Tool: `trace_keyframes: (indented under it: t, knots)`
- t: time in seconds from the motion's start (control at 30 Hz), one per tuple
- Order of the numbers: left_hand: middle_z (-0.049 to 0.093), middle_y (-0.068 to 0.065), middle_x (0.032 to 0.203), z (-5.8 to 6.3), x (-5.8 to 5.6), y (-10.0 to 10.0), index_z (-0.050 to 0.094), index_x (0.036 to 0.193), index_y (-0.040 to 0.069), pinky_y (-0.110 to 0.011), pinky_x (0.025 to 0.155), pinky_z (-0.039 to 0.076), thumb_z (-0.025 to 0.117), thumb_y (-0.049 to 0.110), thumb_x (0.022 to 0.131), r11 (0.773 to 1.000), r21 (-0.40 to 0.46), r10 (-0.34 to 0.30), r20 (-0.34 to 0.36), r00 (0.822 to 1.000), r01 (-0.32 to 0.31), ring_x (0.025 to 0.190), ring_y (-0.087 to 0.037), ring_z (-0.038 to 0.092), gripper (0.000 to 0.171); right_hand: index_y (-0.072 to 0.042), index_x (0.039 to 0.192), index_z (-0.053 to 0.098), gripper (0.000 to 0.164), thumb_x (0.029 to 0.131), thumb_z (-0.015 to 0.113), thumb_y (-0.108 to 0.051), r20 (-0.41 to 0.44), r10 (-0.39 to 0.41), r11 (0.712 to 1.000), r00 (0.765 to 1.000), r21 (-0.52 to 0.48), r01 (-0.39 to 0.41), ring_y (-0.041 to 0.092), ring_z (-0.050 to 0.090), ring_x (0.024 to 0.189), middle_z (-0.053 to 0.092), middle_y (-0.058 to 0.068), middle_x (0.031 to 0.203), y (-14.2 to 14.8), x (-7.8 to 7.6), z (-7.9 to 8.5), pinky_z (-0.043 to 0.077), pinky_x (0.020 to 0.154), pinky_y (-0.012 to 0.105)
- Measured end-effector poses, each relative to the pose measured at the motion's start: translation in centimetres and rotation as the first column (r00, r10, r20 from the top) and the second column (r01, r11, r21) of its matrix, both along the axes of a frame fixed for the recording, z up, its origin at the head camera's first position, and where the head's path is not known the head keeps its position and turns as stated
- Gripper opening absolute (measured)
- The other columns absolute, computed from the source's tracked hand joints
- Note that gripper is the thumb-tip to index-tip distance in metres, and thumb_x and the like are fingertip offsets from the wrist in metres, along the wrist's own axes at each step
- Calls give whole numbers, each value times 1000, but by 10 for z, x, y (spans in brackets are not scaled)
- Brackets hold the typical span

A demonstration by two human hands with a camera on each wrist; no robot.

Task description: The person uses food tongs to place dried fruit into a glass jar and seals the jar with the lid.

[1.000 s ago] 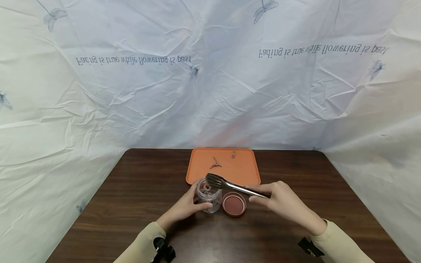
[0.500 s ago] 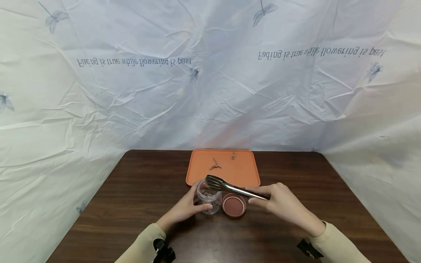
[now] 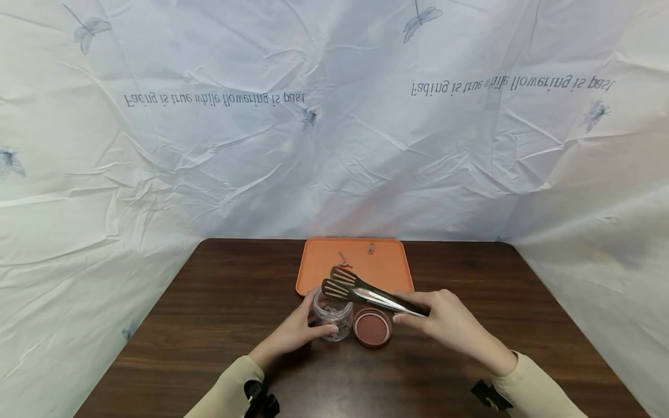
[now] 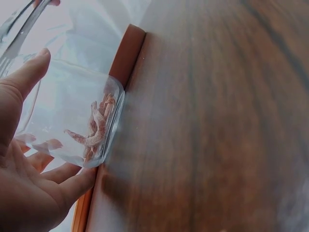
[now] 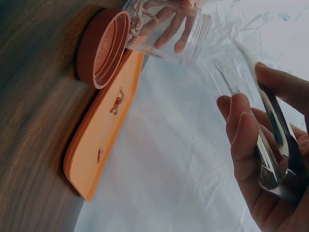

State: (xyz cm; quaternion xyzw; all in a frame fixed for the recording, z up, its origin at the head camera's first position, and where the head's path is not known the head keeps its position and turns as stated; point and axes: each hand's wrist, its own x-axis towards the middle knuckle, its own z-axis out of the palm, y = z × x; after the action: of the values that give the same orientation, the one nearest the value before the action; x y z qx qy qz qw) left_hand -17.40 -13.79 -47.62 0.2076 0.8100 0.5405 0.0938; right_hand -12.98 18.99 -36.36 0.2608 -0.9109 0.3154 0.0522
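Observation:
My left hand [image 3: 299,326] holds a clear jar [image 4: 63,101] without its lid, thumb on the near side and fingers round the far side. Low in the jar lie several knobbly, pinkish-brown twisted pieces [image 4: 96,128]. In my right hand [image 3: 448,322] is a pair of metal tongs [image 3: 378,297], pinched between thumb and fingers. Their slotted heads [image 3: 338,284] are spread apart over the jar's mouth, and I see nothing between them. Close to the jar's right side lies a reddish-brown round lid [image 3: 372,328], its inside facing up.
Behind the jar an orange tray [image 3: 387,273] rests on the dark wooden table [image 3: 209,325]. On it are a few twisted pieces near the middle [image 3: 344,261] and a small one [image 3: 371,248] towards the back. A whitish printed sheet [image 3: 334,174] hangs behind the table.
A pinkish piece seen at the jar's mouth under the tongs a second ago no longer shows there. The tongs' heads have spread apart. My left hand and the jar have stayed put.

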Motion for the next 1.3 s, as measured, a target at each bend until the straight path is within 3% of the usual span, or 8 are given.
trace_keyframes:
  t: [0.13, 0.23, 0.33, 0.4, 0.47, 0.73, 1.0, 1.3]
  knots:
    - [35, -13, 157, -1, 0, 0, 16, 160, 17, -53, 111, 40, 79, 32, 91, 1000, -7, 6, 16, 1000, -5, 143, -37, 38, 95, -24, 134, 67, 57, 86, 75, -53, 55, -41, 999, 998, -29, 43, 1, 32, 49, 41, -15, 57, 1, -2, 2, 33, 46, 21]
    - [36, -14, 157, -1, 0, 0, 17, 160, 17, -54, 111, 41, 78, 32, 91, 1000, -3, -1, 10, 1000, 1, 142, -37, 39, 94, -26, 141, 61, 66, 84, 74, -59, 68, -73, 995, 995, -61, 77, 3, 37, 51, 55, -10, 67, 1, -4, 1, 36, 50, 22]
    - [37, -13, 156, -1, -1, -1, 18, 160, 19, -54, 111, 41, 78, 31, 91, 1000, 4, -13, 6, 1000, 13, 141, -35, 40, 92, -25, 147, 54, 75, 84, 75, -58, 43, -101, 989, 994, -105, 105, 11, 64, 71, 74, 5, 102, -1, -10, 0, 49, 63, 29]
    - [37, -13, 156, -1, -1, -2, 19, 160, 19, -54, 111, 41, 78, 30, 92, 1000, 10, -17, 5, 1000, 17, 141, -34, 41, 91, -24, 151, 49, 79, 84, 77, -56, 20, -121, 983, 992, -135, 123, 21, 71, 95, 68, 13, 127, -3, -15, -2, 55, 75, 38]
    - [38, -13, 156, -1, -1, -2, 19, 160, 21, -54, 111, 40, 77, 28, 92, 1000, 16, -21, 4, 1000, 21, 141, -34, 41, 90, -22, 152, 47, 81, 85, 77, -53, 10, -131, 979, 991, -157, 131, 26, 69, 104, 67, 12, 128, -6, -19, -4, 56, 78, 42]
    - [37, -14, 155, 1, 2, 0, 20, 160, 22, -53, 110, 42, 77, 27, 92, 999, 28, -27, 10, 1000, 27, 141, -35, 41, 89, -25, 144, 56, 63, 88, 78, -43, 33, -74, 974, 997, -210, 79, 12, 64, 91, 67, -4, 115, -12, -33, -10, 55, 69, 32]
    - [40, -14, 154, 1, 2, -1, 22, 158, 21, -52, 110, 42, 78, 28, 92, 999, 30, -28, -5, 1000, 28, 139, -34, 43, 87, -13, 143, 57, 64, 89, 78, -40, 99, -151, 970, 984, -176, 167, 18, 57, 74, 67, 0, 97, -12, -51, -23, 48, 59, 34]
    - [39, -15, 154, 0, 2, 0, 22, 158, 20, -52, 110, 42, 77, 25, 92, 999, 41, -26, -5, 1000, 27, 140, -35, 42, 86, -12, 142, 58, 66, 88, 78, -43, 178, -169, 970, 969, -147, 196, 20, 51, 67, 63, 3, 85, -7, -64, -36, 43, 57, 34]
